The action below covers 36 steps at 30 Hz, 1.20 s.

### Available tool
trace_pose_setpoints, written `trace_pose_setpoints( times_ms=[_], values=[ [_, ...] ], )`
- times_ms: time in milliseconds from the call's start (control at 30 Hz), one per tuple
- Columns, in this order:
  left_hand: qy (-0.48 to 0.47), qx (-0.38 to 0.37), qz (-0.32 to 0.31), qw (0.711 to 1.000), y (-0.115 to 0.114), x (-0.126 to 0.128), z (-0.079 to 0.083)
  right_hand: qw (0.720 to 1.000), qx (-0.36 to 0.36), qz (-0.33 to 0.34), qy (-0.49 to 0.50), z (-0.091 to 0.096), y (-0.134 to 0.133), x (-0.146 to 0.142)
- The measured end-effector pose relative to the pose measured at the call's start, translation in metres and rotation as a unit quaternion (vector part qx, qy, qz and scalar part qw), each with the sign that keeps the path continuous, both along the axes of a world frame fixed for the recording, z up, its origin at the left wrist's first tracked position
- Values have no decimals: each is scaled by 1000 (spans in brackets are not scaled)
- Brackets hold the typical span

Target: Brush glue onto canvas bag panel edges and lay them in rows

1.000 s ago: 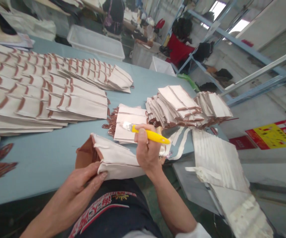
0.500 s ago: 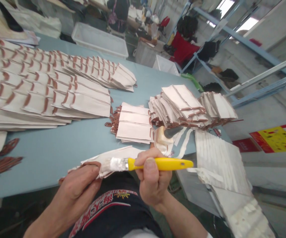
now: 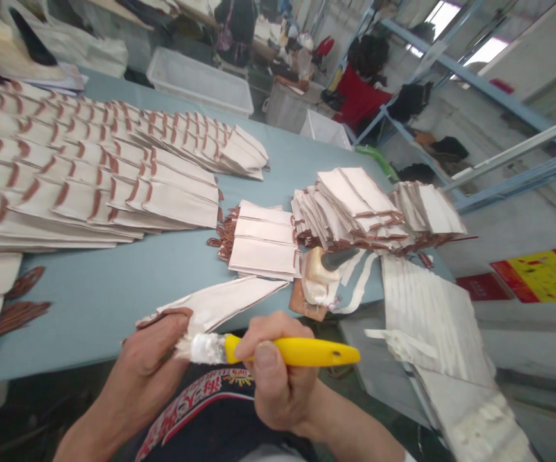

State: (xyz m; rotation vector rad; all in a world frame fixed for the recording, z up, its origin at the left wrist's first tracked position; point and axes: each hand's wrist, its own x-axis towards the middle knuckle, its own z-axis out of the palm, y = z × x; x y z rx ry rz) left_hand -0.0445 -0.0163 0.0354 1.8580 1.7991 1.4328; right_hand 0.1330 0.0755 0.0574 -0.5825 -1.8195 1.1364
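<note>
My right hand (image 3: pixel 278 385) is closed round a yellow-handled brush (image 3: pixel 292 351), its white bristles pointing left onto a cream fabric piece with brown edging (image 3: pixel 225 300). My left hand (image 3: pixel 155 359) grips the near left end of that piece at the front edge of the blue table (image 3: pixel 114 289). The brush tip touches the piece right beside my left fingers.
Rows of overlapped cream pieces (image 3: pixel 90 173) fill the table's left and back. Small stacks (image 3: pixel 263 240) and bigger piles (image 3: pixel 355 205) lie to the right, near a glue-smeared pot (image 3: pixel 319 273). A glue-crusted board (image 3: pixel 432 314) slopes off at right. White bins (image 3: pixel 201 80) stand behind.
The brush has swung from pointing up-left above the piece down to lie level at its near end. The piece has been laid flatter, and both hands have drawn nearer to me.
</note>
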Motion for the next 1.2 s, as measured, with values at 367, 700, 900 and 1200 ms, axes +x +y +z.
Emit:
trace_pose_setpoints(
  times_ms=[367, 700, 900, 1200],
  values=[
    [-32, -46, 41, 998, -1, 9, 5, 988, -133, -11, -75, 21, 56, 7],
    [-63, -165, 28, 984, -10, -1, -16, 988, -142, 20, -49, 16, 50, -2],
    [-183, -232, 73, 953, -2, -6, -3, 995, -80, -54, -24, 27, 66, 17],
    [-471, -303, -51, 827, 8, -1, 13, 999, 49, 7, -4, 15, 51, -13]
  ],
)
